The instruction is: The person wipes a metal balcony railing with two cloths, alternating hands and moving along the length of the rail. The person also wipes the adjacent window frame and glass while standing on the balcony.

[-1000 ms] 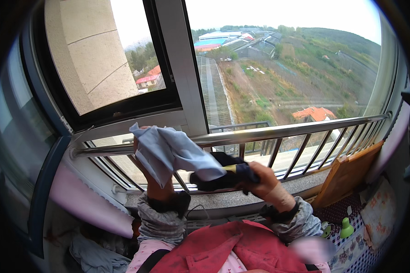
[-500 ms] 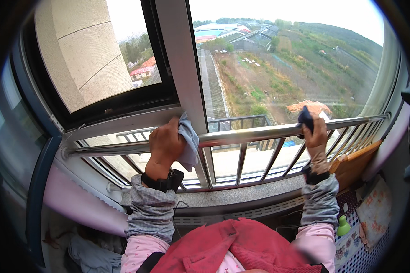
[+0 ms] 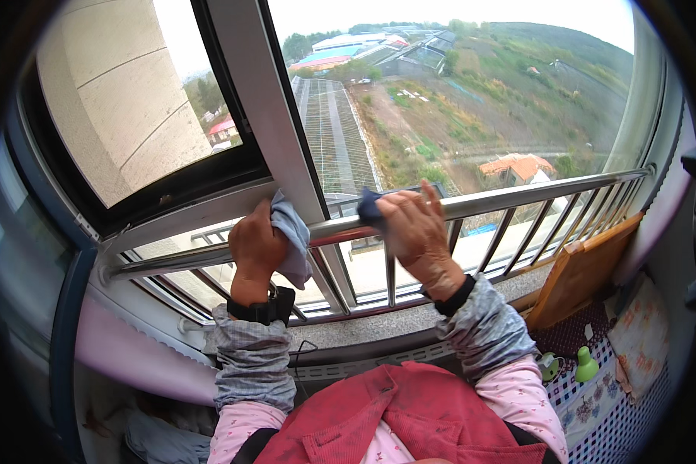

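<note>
A shiny metal handrail [image 3: 518, 196] crosses in front of the window, with upright bars beneath it. My left hand [image 3: 257, 243] is closed round a light grey-blue cloth [image 3: 290, 240] at the rail, left of the window's middle post; part of the cloth hangs below the rail. Over the rail, just right of that post, my right hand [image 3: 416, 232] presses a dark navy cloth [image 3: 371, 209] against the metal. Its fingers are bent over the rail, slightly blurred, and hide part of the cloth.
A dark-framed window sash [image 3: 185, 185] stands at the left above the rail. Below runs a speckled stone sill [image 3: 348, 331]. A wooden board [image 3: 588, 267] leans at the right, near a green lamp-like object [image 3: 586, 363] on a patterned cloth. A purple curtain [image 3: 139, 344] hangs at the left.
My right hand has slid left along the rail with the navy cloth, from near its right part to beside the middle post. My left hand still holds its cloth. The view has shifted slightly.
</note>
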`<act>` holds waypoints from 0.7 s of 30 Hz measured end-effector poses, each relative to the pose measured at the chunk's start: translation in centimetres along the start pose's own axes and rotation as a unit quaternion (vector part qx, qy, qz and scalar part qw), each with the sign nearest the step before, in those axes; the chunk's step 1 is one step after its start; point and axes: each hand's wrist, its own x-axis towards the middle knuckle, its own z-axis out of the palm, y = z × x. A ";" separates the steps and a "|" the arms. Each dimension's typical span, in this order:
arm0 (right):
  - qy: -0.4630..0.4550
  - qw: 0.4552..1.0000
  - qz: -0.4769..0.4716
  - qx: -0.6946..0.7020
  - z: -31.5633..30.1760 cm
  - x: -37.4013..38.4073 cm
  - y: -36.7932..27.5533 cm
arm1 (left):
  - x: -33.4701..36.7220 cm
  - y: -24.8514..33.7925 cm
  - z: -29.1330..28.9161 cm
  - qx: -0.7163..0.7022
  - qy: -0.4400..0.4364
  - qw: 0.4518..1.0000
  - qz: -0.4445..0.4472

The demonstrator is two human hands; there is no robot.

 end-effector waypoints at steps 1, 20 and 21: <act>-0.012 1.000 0.006 -0.016 -0.7 -0.6 1.5 | 0.0 0.0 0.1 -0.004 0.004 1.000 0.006; 0.030 0.884 0.331 -0.330 -14.5 -12.1 35.6 | 0.1 0.1 -0.1 0.006 0.017 1.000 0.013; 0.061 0.888 0.322 -0.321 -13.9 -12.1 35.2 | 0.1 0.1 0.0 0.008 0.011 1.000 0.010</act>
